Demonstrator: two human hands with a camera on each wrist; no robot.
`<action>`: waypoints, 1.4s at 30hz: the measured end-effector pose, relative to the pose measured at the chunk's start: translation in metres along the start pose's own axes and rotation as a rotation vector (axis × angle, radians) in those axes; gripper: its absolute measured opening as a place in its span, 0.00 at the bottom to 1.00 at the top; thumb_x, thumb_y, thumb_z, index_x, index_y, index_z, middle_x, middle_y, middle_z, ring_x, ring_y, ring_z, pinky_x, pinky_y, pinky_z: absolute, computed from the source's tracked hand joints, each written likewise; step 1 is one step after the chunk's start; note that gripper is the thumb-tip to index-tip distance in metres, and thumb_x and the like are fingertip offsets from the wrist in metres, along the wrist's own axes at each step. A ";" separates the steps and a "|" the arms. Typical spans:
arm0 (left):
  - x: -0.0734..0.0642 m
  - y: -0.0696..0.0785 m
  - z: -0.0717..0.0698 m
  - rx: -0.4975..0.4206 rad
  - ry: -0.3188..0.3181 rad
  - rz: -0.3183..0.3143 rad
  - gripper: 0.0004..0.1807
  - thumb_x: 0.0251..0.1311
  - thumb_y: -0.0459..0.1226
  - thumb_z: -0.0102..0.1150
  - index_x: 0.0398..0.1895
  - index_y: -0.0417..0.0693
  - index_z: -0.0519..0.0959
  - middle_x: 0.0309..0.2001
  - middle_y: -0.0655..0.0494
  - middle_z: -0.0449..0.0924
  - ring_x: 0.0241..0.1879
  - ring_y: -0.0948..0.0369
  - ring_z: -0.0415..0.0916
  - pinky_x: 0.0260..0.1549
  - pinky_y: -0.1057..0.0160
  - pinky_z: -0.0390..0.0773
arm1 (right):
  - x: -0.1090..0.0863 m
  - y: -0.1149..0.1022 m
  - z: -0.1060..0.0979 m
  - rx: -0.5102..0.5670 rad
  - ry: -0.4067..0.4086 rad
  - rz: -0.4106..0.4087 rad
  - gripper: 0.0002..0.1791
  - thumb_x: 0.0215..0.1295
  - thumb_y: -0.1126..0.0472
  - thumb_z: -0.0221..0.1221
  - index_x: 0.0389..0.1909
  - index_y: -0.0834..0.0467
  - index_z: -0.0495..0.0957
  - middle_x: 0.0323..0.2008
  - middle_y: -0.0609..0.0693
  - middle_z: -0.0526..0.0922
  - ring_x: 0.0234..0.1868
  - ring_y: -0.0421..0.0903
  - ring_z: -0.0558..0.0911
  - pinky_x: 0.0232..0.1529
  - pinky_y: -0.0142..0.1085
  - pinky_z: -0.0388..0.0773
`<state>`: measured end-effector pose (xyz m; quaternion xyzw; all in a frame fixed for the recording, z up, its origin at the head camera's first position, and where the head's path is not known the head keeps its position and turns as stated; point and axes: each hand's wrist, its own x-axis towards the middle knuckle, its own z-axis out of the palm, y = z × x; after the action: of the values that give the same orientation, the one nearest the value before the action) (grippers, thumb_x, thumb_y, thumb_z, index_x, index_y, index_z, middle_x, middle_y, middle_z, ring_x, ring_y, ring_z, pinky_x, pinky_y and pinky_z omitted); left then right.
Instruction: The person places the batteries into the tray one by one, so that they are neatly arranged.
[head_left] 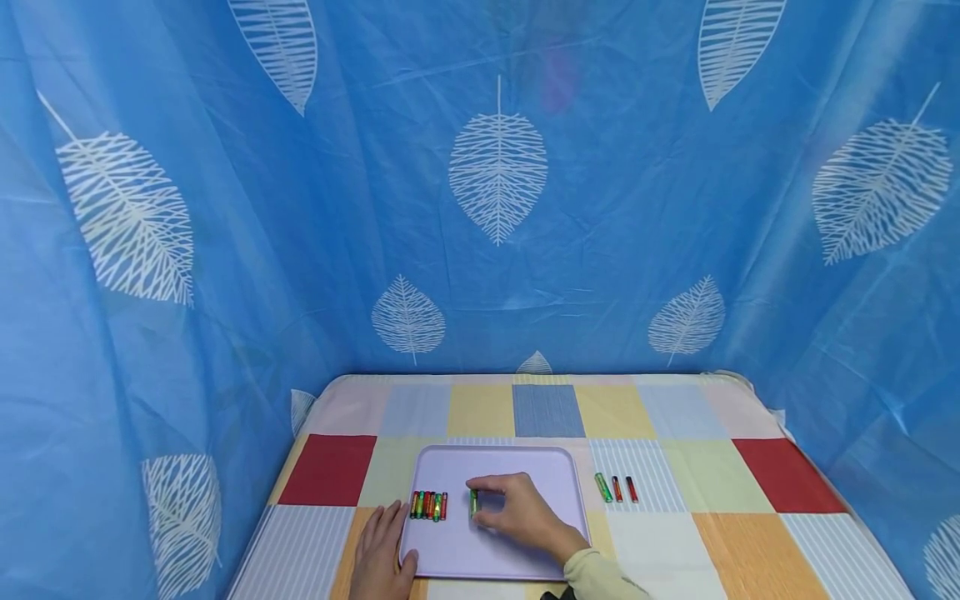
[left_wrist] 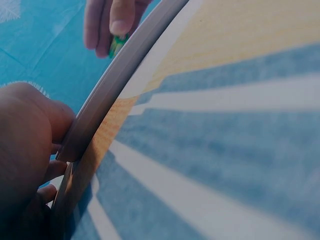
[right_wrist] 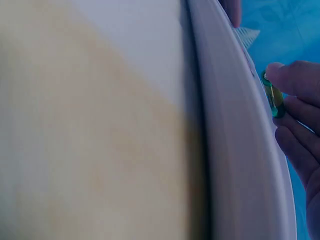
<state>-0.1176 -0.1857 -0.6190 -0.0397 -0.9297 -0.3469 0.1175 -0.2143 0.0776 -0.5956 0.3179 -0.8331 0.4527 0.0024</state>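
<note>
My right hand (head_left: 517, 512) pinches a green battery (head_left: 473, 503) between thumb and fingertips above the middle of a pale lilac tray (head_left: 525, 467). The same green battery (right_wrist: 273, 97) shows at the fingertips in the right wrist view. Along the tray's left side, several red and green batteries (head_left: 428, 506) lie in a tight row, side by side. My left hand (head_left: 381, 554) rests at the tray's front left corner, fingers extended along the left edge. In the left wrist view its thumb (left_wrist: 60, 120) touches the tray rim.
Right of the tray, on the patchwork tablecloth (head_left: 720, 475), lie a larger green battery (head_left: 603, 487) and two slim red batteries (head_left: 617, 488). A blue curtain (head_left: 600, 292) with white leaf prints hangs behind and along both sides of the table.
</note>
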 end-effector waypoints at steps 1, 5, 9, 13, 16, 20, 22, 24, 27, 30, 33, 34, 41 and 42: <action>0.000 0.000 0.000 0.001 0.001 0.001 0.37 0.57 0.33 0.68 0.73 0.35 0.76 0.72 0.34 0.75 0.75 0.31 0.63 0.73 0.23 0.62 | 0.001 -0.002 0.003 -0.001 0.003 0.000 0.26 0.59 0.66 0.77 0.61 0.61 0.88 0.57 0.51 0.92 0.60 0.46 0.90 0.64 0.38 0.87; 0.000 0.001 -0.002 0.012 0.006 0.012 0.37 0.57 0.33 0.68 0.73 0.35 0.76 0.72 0.34 0.76 0.74 0.31 0.63 0.72 0.23 0.63 | 0.007 -0.007 0.013 -0.009 0.022 0.006 0.25 0.60 0.65 0.78 0.60 0.61 0.89 0.57 0.50 0.93 0.60 0.46 0.90 0.64 0.39 0.88; 0.001 0.001 -0.002 0.002 -0.008 -0.003 0.37 0.57 0.33 0.67 0.74 0.35 0.76 0.73 0.34 0.75 0.75 0.32 0.62 0.73 0.23 0.62 | 0.013 -0.009 0.021 -0.021 0.034 -0.005 0.25 0.59 0.65 0.79 0.59 0.60 0.89 0.56 0.50 0.93 0.60 0.47 0.91 0.63 0.39 0.88; 0.000 0.000 -0.002 -0.010 -0.016 -0.013 0.37 0.57 0.33 0.67 0.74 0.35 0.75 0.73 0.34 0.75 0.76 0.32 0.62 0.74 0.23 0.61 | 0.017 -0.009 0.028 -0.031 0.033 -0.030 0.25 0.59 0.66 0.78 0.59 0.60 0.89 0.55 0.51 0.93 0.59 0.47 0.91 0.64 0.39 0.88; 0.000 -0.001 -0.001 -0.002 -0.004 0.004 0.37 0.57 0.33 0.68 0.74 0.36 0.76 0.72 0.35 0.75 0.75 0.31 0.63 0.73 0.23 0.62 | 0.018 -0.009 0.032 -0.057 0.029 -0.042 0.25 0.58 0.66 0.78 0.59 0.60 0.89 0.54 0.51 0.93 0.59 0.46 0.91 0.64 0.39 0.88; 0.000 -0.001 0.000 0.007 0.011 0.019 0.37 0.56 0.33 0.68 0.73 0.35 0.76 0.72 0.34 0.76 0.74 0.31 0.64 0.71 0.23 0.63 | 0.020 -0.010 0.035 -0.075 0.022 -0.026 0.25 0.58 0.66 0.79 0.59 0.59 0.89 0.54 0.50 0.93 0.59 0.45 0.90 0.64 0.39 0.88; 0.000 -0.001 0.000 0.006 0.006 0.017 0.37 0.56 0.33 0.68 0.73 0.35 0.76 0.72 0.34 0.76 0.74 0.31 0.64 0.71 0.23 0.63 | 0.021 -0.011 0.036 -0.082 0.020 -0.014 0.26 0.57 0.66 0.79 0.59 0.59 0.90 0.54 0.49 0.93 0.59 0.44 0.90 0.64 0.39 0.87; 0.000 -0.001 -0.001 -0.003 -0.006 0.003 0.37 0.57 0.33 0.68 0.73 0.35 0.76 0.73 0.34 0.75 0.75 0.31 0.63 0.72 0.22 0.62 | 0.023 -0.012 0.037 -0.088 0.020 -0.006 0.26 0.57 0.66 0.79 0.59 0.58 0.90 0.54 0.49 0.93 0.59 0.44 0.90 0.64 0.38 0.87; 0.001 -0.001 -0.001 -0.002 -0.022 -0.007 0.37 0.57 0.34 0.67 0.74 0.35 0.76 0.73 0.34 0.75 0.75 0.31 0.62 0.73 0.22 0.61 | 0.024 -0.013 0.039 -0.105 0.024 -0.003 0.26 0.56 0.65 0.79 0.58 0.58 0.90 0.54 0.48 0.93 0.58 0.43 0.90 0.64 0.38 0.87; 0.001 -0.002 0.000 0.003 -0.024 -0.005 0.37 0.57 0.33 0.67 0.73 0.34 0.76 0.73 0.34 0.75 0.75 0.31 0.62 0.73 0.22 0.61 | 0.024 -0.014 0.041 -0.118 0.028 -0.001 0.26 0.56 0.65 0.80 0.58 0.57 0.90 0.54 0.48 0.93 0.58 0.43 0.90 0.63 0.38 0.88; 0.001 -0.003 0.000 0.003 -0.022 -0.002 0.37 0.57 0.33 0.68 0.73 0.34 0.76 0.73 0.34 0.75 0.75 0.31 0.63 0.72 0.22 0.62 | 0.024 -0.015 0.041 -0.125 0.028 0.004 0.27 0.55 0.64 0.80 0.58 0.56 0.90 0.54 0.47 0.93 0.58 0.43 0.90 0.63 0.37 0.88; 0.001 -0.002 0.000 0.002 -0.022 -0.002 0.37 0.57 0.33 0.68 0.73 0.34 0.76 0.72 0.33 0.75 0.75 0.30 0.63 0.72 0.22 0.62 | 0.024 -0.016 0.041 -0.128 0.028 0.004 0.27 0.55 0.64 0.80 0.59 0.56 0.90 0.54 0.47 0.93 0.58 0.42 0.90 0.63 0.37 0.88; 0.002 -0.002 0.000 -0.007 -0.035 -0.022 0.37 0.58 0.34 0.67 0.74 0.35 0.76 0.73 0.34 0.74 0.76 0.30 0.62 0.74 0.22 0.61 | 0.023 -0.014 0.036 -0.132 0.033 -0.016 0.27 0.56 0.63 0.79 0.59 0.58 0.89 0.54 0.49 0.93 0.58 0.44 0.90 0.63 0.38 0.88; 0.002 -0.001 0.000 -0.007 -0.036 -0.022 0.37 0.58 0.34 0.67 0.74 0.35 0.76 0.73 0.34 0.74 0.76 0.31 0.62 0.74 0.22 0.61 | 0.022 -0.013 0.034 -0.130 0.031 -0.014 0.27 0.56 0.62 0.79 0.59 0.58 0.89 0.55 0.49 0.93 0.59 0.44 0.90 0.63 0.39 0.88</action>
<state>-0.1198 -0.1870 -0.6192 -0.0363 -0.9308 -0.3507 0.0970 -0.2150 0.0347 -0.5993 0.3157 -0.8583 0.4027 0.0392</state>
